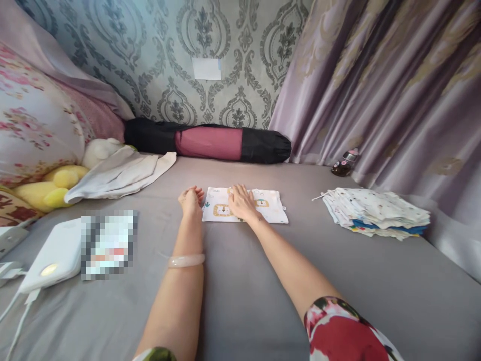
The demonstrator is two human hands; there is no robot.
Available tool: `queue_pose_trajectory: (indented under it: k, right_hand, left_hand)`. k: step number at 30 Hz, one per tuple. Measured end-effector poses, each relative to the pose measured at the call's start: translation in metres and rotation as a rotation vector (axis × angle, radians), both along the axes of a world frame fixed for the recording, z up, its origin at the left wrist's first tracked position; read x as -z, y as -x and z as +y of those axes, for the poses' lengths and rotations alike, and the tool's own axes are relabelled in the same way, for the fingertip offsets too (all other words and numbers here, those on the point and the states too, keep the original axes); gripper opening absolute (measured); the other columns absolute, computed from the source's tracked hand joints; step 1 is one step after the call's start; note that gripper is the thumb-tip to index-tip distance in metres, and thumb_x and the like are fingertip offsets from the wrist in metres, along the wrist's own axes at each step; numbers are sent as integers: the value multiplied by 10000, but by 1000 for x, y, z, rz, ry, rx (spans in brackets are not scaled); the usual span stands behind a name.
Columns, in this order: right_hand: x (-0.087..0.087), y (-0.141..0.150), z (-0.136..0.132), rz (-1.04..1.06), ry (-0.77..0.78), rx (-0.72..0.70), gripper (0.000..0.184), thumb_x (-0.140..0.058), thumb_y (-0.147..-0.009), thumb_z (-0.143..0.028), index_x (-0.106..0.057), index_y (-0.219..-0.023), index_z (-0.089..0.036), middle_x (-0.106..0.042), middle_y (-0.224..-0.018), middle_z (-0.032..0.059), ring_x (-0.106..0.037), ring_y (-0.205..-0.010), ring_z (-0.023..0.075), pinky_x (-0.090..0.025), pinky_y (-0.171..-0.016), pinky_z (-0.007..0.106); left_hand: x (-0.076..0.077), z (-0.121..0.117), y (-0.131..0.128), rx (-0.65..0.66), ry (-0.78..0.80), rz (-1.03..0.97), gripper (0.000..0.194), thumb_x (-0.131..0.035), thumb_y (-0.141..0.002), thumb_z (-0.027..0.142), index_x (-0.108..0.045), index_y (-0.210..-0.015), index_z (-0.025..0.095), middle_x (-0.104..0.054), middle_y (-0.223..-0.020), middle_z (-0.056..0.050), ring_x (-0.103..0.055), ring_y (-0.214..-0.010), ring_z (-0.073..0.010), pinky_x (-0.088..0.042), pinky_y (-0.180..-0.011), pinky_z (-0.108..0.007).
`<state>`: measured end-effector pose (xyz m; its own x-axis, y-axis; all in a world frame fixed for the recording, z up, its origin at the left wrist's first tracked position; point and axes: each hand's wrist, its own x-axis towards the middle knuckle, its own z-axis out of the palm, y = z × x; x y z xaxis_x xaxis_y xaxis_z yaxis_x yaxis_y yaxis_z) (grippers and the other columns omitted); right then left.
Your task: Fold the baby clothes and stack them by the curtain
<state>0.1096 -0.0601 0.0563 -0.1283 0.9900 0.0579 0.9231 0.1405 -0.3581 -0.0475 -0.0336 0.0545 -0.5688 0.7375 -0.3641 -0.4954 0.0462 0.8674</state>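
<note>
A folded white cloth [276, 200] printed with orange lion faces lies flat on the grey bed sheet. My right hand [241, 200] rests palm down on its middle, fingers stretched out over the print. Just off the cloth's left edge is my left hand [191, 200], its fingers curled in and closed; I see nothing in them. A pale bangle [187, 260] circles my left forearm. To the right lies a stack of folded printed cloths [376, 210], with a blue layer near its bottom.
A black and maroon roll bag [208, 143] lies along the wall. At left are a crumpled pale cloth [124, 170], a yellow plush toy [52, 188], a white power bank [56, 255] with cables, and a pixelated item [110, 245]. A small dark bottle [343, 164] stands by the curtain.
</note>
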Motion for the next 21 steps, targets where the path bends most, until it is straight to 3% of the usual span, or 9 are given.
queue_pose_trajectory:
  k: [5,10,15,18,21]
  right_hand:
    - [8,-25,-8,-139,-9,52,568,-212,-984,-321,-332,-1487,-87,-276,-1573,106,-156,-1469,226,-62,-1190,462]
    - [19,-25,-7,-179,-21,68,580,-215,-983,-345,-301,-1506,-110,-274,-1576,88,-165,-1465,221,-65,-1188,462]
    - [17,-24,-6,-163,-4,64,586,-213,-982,-343,-294,-1507,-99,-260,-1580,90,-151,-1468,222,-60,-1189,473]
    - [12,-27,-6,-122,35,34,586,-207,-983,-342,-295,-1506,-94,-250,-1583,96,-149,-1469,230,-68,-1188,483]
    - [5,-36,-6,-78,75,-3,593,-181,-991,-356,-294,-1503,-79,-235,-1586,109,-154,-1469,232,-93,-1188,473]
  left_hand:
    - [3,1,-3,32,-20,71,167,-464,-726,40,-550,-770,177,-599,-664,5,-574,-521,-72,-424,-499,-158]
    - [4,1,-7,78,-48,171,168,-461,-699,72,-559,-797,166,-599,-656,12,-580,-530,-77,-433,-512,-160]
    - [3,-2,-10,140,-33,309,211,-443,-701,92,-578,-850,157,-629,-699,-4,-606,-573,-90,-441,-550,-179]
    - [7,-2,-11,223,-53,468,255,-423,-750,133,-598,-934,155,-669,-782,-33,-643,-639,-121,-476,-595,-219]
    - [12,-2,-15,363,-111,798,278,-418,-815,188,-622,-1003,167,-705,-886,-67,-679,-811,-176,-517,-749,-294]
